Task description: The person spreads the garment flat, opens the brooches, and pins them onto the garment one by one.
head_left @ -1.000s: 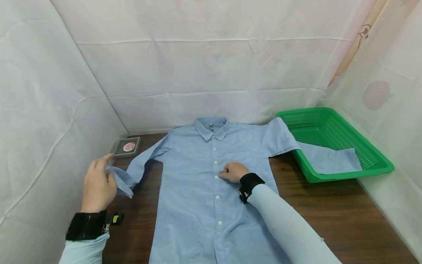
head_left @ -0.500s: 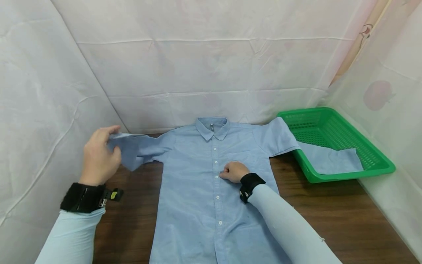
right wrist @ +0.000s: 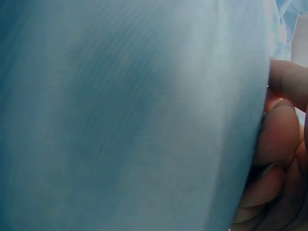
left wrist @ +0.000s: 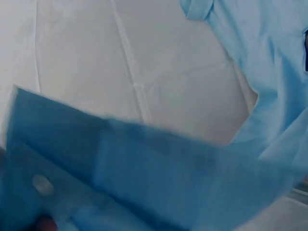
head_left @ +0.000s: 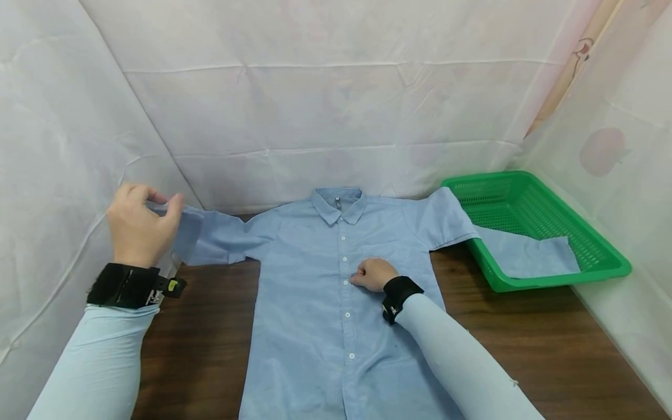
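Note:
A light blue button-up shirt (head_left: pixel 301 326) lies front up, collar toward the back wall. My left hand (head_left: pixel 139 224) pinches the cuff end of the left-hand sleeve (head_left: pixel 212 236), holding it out sideways and raised. In the left wrist view the cuff (left wrist: pixel 57 125) hangs close to the camera, with a pale button (left wrist: pixel 43 185) and a fingertip (left wrist: pixel 45 224) at the bottom. On the shirt's chest, beside the button placket, my right hand (head_left: pixel 375 274) has its fingers curled against the cloth. Those fingers (right wrist: pixel 279 134) are partly hidden behind shirt fabric (right wrist: pixel 134 120) in the right wrist view.
A green plastic basket (head_left: pixel 556 283) stands at the right, the shirt's other sleeve (head_left: pixel 525 254) draped over its rim and into it. White sheeting (head_left: pixel 325 105) walls in the back and both sides. Dark wood tabletop (head_left: pixel 202 350) shows beside the shirt.
My left hand has moved up and outward, drawing the left-hand sleeve from a drooping bend to nearly straight. The small grey case is now hidden behind sleeve and hand. My right hand stays put.

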{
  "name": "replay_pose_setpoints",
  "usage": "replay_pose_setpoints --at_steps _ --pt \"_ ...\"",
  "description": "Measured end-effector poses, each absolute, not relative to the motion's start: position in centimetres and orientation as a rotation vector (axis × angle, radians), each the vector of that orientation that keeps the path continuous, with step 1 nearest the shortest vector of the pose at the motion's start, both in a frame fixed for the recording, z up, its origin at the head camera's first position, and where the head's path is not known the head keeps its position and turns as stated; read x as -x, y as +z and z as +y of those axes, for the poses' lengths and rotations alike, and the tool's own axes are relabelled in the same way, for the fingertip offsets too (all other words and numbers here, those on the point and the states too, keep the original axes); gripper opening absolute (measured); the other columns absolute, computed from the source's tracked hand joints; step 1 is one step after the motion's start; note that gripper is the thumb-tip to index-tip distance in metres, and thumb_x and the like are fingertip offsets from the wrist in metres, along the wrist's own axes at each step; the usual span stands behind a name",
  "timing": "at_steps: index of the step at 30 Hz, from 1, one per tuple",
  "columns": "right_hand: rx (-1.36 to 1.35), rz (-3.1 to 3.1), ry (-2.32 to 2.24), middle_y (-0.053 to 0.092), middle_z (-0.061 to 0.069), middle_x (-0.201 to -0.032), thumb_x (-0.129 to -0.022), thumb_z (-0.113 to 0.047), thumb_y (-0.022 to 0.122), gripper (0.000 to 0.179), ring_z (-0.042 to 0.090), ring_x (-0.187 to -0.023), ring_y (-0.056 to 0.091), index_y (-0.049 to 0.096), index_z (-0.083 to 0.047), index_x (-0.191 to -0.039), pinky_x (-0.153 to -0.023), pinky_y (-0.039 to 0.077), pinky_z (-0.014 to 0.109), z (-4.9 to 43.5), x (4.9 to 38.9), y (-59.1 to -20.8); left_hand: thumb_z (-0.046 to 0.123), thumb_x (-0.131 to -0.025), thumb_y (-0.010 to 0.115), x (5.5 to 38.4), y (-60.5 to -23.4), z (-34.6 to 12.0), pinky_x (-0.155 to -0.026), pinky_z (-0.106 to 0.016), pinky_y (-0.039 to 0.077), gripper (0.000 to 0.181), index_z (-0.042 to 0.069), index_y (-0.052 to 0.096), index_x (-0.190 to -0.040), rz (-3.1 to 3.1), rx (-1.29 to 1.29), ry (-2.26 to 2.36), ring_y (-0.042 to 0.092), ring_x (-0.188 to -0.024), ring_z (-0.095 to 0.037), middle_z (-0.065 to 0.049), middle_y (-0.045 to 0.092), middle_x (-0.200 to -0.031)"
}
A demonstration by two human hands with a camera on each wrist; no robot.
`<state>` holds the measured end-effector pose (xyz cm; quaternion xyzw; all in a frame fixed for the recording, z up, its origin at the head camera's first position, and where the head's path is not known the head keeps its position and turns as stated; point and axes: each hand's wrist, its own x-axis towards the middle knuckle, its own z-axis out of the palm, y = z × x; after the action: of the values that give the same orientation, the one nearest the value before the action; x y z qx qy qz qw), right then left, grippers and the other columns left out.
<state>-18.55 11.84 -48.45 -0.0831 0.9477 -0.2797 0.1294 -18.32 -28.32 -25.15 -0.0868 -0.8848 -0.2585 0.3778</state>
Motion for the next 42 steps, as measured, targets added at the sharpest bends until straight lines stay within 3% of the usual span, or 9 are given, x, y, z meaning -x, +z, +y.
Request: replay_pose_setpoints --at_steps 2,5,9,15,18,22,30,38,42 --pt "0.244 2.758 -0.812 0.038 -0.005 -0.047 -0.088 -0.038 0.069 0.045 0.013 -0.043 0.041 0.047 -0.018 -0.054 -0.045 0.033 0.026 11.8 18.6 -48.4 -0.005 -0.079 0.053 18.4 -25.4 -28.7 -0.074 -0.049 0.034 0.009 -0.010 0.060 -0.083 -2.248 0.198 -0.650 0.051 -0.092 -0.043 -0.027 0.054 -0.097" --pt "0.247 2.755 -0.809 0.037 -0.005 -0.047 -0.088 -0.038 0.069 0.046 0.013 -0.043 0.041 0.046 -0.018 -0.054 -0.045 0.032 0.026 11.8 18.6 -48.5 -0.017 -0.068 0.040 18.3 -25.9 -29.5 -0.068 -0.042 0.032 0.032 -0.010 0.061 -0.091 -2.278 0.125 -0.655 0.046 -0.091 -0.039 -0.026 0.049 -0.108" --pt "0.244 2.744 -0.817 0.037 -0.005 -0.046 -0.088 -0.037 0.070 0.047 0.013 -0.042 0.040 0.045 -0.018 -0.052 -0.044 0.032 0.026 11.9 18.6 -48.7 -0.018 -0.070 0.036 18.0 -26.2 -30.9 -0.065 -0.040 0.030 0.041 -0.008 0.063 -0.099 -2.296 0.018 -0.656 0.043 -0.094 -0.035 -0.023 0.042 -0.127" --pt "0.239 2.749 -0.806 0.038 -0.005 -0.046 -0.087 -0.038 0.069 0.047 0.013 -0.042 0.041 0.046 -0.018 -0.053 -0.044 0.032 0.027 12.1 18.6 -49.0 -0.016 -0.064 0.032 17.5 -25.7 -32.2 -0.088 -0.056 0.037 0.050 -0.011 0.066 -0.100 -2.152 0.018 -0.620 0.050 -0.102 -0.049 -0.031 0.058 -0.111" --pt "0.235 2.749 -0.806 0.038 -0.005 -0.046 -0.087 -0.039 0.069 0.047 0.013 -0.042 0.041 0.046 -0.018 -0.053 -0.044 0.032 0.027 12.2 18.6 -49.0 -0.012 -0.068 0.034 17.2 -25.2 -32.6 -0.086 -0.058 0.035 0.045 -0.011 0.069 -0.096 -2.062 0.053 -0.536 0.049 -0.091 -0.052 -0.032 0.061 -0.093" --pt "0.231 2.744 -0.817 0.038 -0.005 -0.046 -0.087 -0.038 0.070 0.047 0.013 -0.042 0.041 0.045 -0.018 -0.053 -0.045 0.032 0.026 12.2 18.6 -48.9 -0.007 -0.077 0.034 17.0 -24.4 -33.1 -0.083 -0.057 0.034 0.043 -0.009 0.070 -0.101 -1.978 -0.047 -0.407 0.047 -0.090 -0.052 -0.030 0.057 -0.089" --pt "0.230 2.748 -0.822 0.039 -0.004 -0.047 -0.088 -0.037 0.070 0.046 0.013 -0.043 0.041 0.047 -0.017 -0.054 -0.045 0.032 0.026 12.2 18.6 -48.8 0.001 -0.084 0.041 16.3 -24.3 -33.3 -0.076 -0.065 0.034 0.042 -0.005 0.064 -0.117 -2.065 -0.182 -0.281 0.051 -0.092 -0.054 -0.028 0.057 -0.107" --pt "0.226 2.746 -0.822 0.040 -0.005 -0.047 -0.087 -0.037 0.069 0.044 0.013 -0.043 0.043 0.048 -0.018 -0.054 -0.044 0.033 0.027 12.0 18.8 -48.9 -0.017 -0.064 0.049 15.1 -28.2 -31.4 -0.064 -0.052 0.045 0.046 -0.005 0.068 -0.104 -2.254 0.433 -0.142 0.056 -0.075 -0.042 -0.023 0.063 -0.093" --pt "0.226 2.757 -0.825 0.041 -0.004 -0.047 -0.087 -0.038 0.069 0.044 0.014 -0.043 0.044 0.049 -0.018 -0.054 -0.043 0.034 0.027 12.0 18.9 -49.0 -0.022 -0.064 0.057 14.2 -31.6 -30.3 -0.068 -0.048 0.049 0.047 -0.001 0.068 -0.104 -2.413 0.719 -0.122 0.061 -0.079 -0.036 -0.017 0.065 -0.090"
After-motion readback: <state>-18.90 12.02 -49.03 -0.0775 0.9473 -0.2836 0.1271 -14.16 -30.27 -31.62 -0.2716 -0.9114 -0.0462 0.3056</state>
